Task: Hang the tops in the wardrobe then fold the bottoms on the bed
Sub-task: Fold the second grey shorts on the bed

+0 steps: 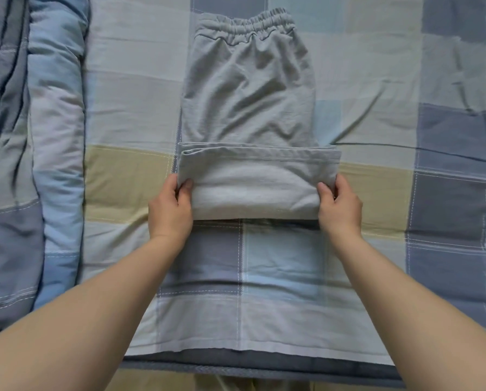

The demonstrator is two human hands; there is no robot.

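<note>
So the grey pants (247, 88) are lying flat mid-bed (377, 198), waistband up at 12 o'clock, with the leg end folded over at 6 o'clock. Left hand (170, 210) pinches the fold's 9 o'clock edge, thumb on top, fingers curled under. Right hand (339, 207) does the same at 3 o'clock. A bunched-up quilt (33, 136) sits off at 9 o'clock.

left hand (170, 211): fingers hidden under grey trousers (247, 88) fold, only thumb shows | right hand (340, 210): same | rolled quilt (24, 136): cut off by left and top edges | bedsheet (433, 193): runs past right edge
</note>
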